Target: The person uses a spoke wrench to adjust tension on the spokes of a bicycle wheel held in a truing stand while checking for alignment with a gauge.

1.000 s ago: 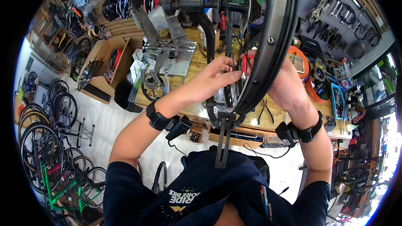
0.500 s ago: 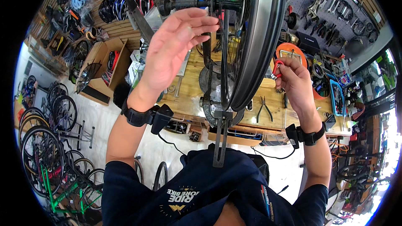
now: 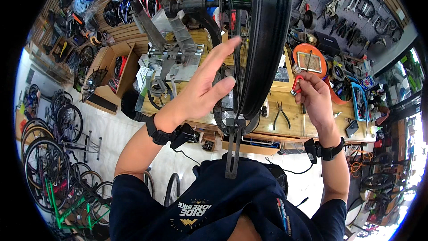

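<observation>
The left hand [image 3: 206,88] is raised with the palm open and the fingers [image 3: 223,53] spread and extended; its grip is wide and holds nothing. The fingertips reach up beside the thin metal spokes [image 3: 235,40] of the black bicycle wheel with tyre [image 3: 267,44], which stands upright, edge-on to the camera, immediately right of this open grip. Whether the fingertips touch the spokes cannot be determined. The wheel sits in a dark metal truing stand [image 3: 234,138], whose upright arm descends below and right of the left palm. A black wrist strap [image 3: 157,133] encircles the left wrist. Behind and below the left hand lies the wooden table [image 3: 285,116], loaded with tools; a pair of dark-handled pliers [image 3: 281,115] rests on it, between the wheel and the right hand. The right hand [image 3: 314,100] is on the far side of the wheel, well apart from the left hand, with its grip closed narrowly on a small red spoke wrench [image 3: 297,85], pinched at the fingertips and projecting above the grip. Above the right grip stands an orange round-edged tray [image 3: 298,53]. A grey pegboard with hanging wrenches [image 3: 352,4] is higher and further right.
</observation>
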Demonstrator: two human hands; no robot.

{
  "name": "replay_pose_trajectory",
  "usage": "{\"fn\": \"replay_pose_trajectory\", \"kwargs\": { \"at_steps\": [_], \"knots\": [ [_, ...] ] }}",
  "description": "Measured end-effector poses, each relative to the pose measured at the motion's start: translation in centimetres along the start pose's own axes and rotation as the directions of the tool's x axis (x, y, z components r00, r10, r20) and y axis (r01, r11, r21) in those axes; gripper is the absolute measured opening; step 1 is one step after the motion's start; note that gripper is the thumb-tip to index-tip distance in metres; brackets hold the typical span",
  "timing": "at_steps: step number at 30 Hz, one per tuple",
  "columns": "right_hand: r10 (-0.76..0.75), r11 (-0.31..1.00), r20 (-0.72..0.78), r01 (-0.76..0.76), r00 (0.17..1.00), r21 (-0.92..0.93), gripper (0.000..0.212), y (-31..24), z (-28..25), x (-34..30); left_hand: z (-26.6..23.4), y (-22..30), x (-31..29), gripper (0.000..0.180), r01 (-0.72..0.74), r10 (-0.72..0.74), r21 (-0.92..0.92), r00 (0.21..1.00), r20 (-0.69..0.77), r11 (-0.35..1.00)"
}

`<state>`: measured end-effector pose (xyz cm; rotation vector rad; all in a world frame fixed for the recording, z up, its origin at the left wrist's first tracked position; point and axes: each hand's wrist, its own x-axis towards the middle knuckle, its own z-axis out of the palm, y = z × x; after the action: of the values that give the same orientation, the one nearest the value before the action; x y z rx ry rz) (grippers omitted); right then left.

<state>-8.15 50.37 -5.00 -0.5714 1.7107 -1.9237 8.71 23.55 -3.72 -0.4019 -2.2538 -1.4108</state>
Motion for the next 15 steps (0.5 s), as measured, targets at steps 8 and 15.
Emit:
{"fn": "replay_pose_trajectory", "kwargs": {
  "at_steps": [8, 15],
  "knots": [
    [0.021, 0.999, -0.016, -0.020, 1.000, 0.035, 0.022, 1.4, -0.9, -0.4, -0.2, 0.7, 1.9, 0.076, -0.188, 0.185, 0.151, 0.982, 0.033, 0.970],
    [0.033, 0.999, -0.017, -0.032, 0.999, 0.035, 0.023, 1.9, -1.2, -0.7, -1.3, 2.2, 3.7, 0.079, -0.134, 0.132, 0.039, 0.989, 0.060, 0.990]
  ]
}}
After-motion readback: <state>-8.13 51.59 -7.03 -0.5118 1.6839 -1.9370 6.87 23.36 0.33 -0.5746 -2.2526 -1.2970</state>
